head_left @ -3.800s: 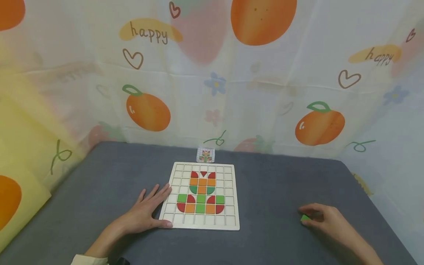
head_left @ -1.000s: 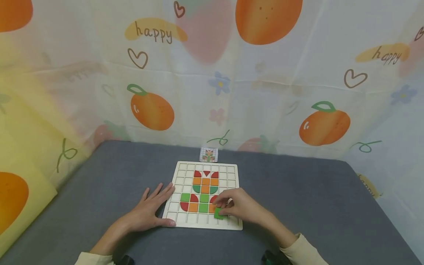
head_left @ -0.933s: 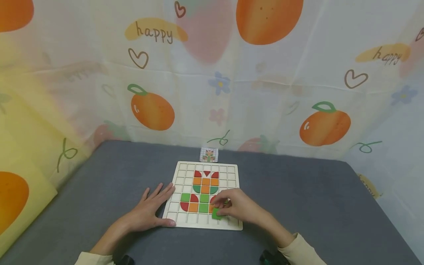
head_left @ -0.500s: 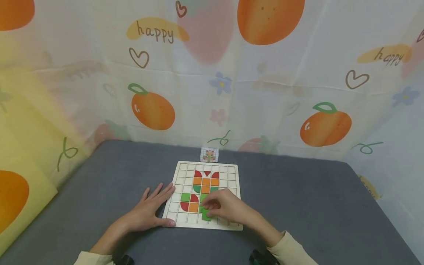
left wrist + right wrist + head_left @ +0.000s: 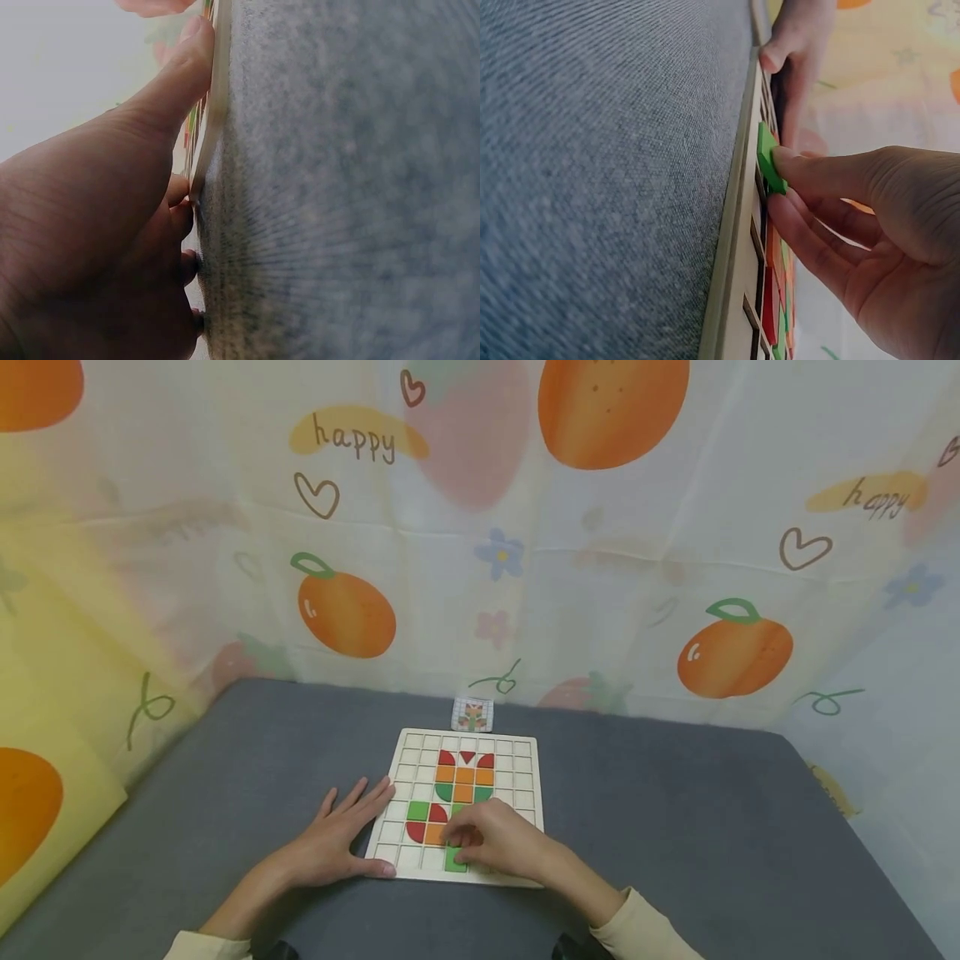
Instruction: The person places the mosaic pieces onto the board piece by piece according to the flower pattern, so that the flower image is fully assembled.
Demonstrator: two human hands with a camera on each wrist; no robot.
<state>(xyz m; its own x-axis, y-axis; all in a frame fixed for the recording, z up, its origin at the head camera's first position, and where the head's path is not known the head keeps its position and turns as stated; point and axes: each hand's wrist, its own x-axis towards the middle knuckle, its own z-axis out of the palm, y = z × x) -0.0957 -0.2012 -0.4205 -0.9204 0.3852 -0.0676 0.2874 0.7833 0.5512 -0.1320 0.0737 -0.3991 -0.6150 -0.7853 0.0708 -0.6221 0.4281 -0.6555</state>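
Observation:
A pale square board [image 5: 525, 781] with a grid of recesses lies on the table. Red, orange and green tiles form a pattern in its middle; my right hand covers part of it. My left hand [image 5: 330, 839] rests with spread fingers at the board's left edge, its thumb on the near left corner. Thumb and fingers of my right hand [image 5: 506, 843] pinch a green square tile [image 5: 454, 861] at the row nearest me, below the pattern. In the right wrist view this green tile [image 5: 767, 157] looks tilted against the board, partly over a recess.
A small card [image 5: 472, 715] printed with a similar coloured pattern lies just behind the board. The dark grey tabletop [image 5: 660, 827] extends to both sides. Behind it hangs a light curtain [image 5: 600, 568] with fruit prints.
My right hand has brought the green tile from the table's right side onto the board, then leftward and slightly nearer to the bottom row. The left hand has stayed at the board's edge.

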